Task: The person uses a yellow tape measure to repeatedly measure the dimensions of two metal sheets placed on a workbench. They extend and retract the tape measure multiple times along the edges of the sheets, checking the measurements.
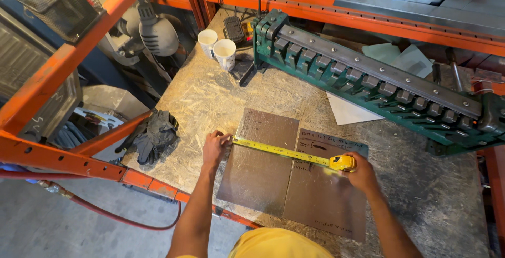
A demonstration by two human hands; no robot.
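Observation:
Two flat sheet-metal pieces lie side by side on a chipboard bench (210, 100): a left sheet (258, 171) and a right sheet (323, 197) with handwriting on it. A yellow tape measure blade (281, 152) stretches across both. My left hand (214, 147) pinches the blade's end at the left sheet's left edge. My right hand (360, 172) grips the yellow tape measure case (342, 162) over the right sheet.
A green metal bending brake (368, 79) spans the bench's back right. Two white cups (218, 47) and a battery pack (233, 27) stand at the back. Black gloves (152, 134) lie at the left edge. Orange rack beams (68, 52) frame the bench; a red hose (121, 216) lies on the floor.

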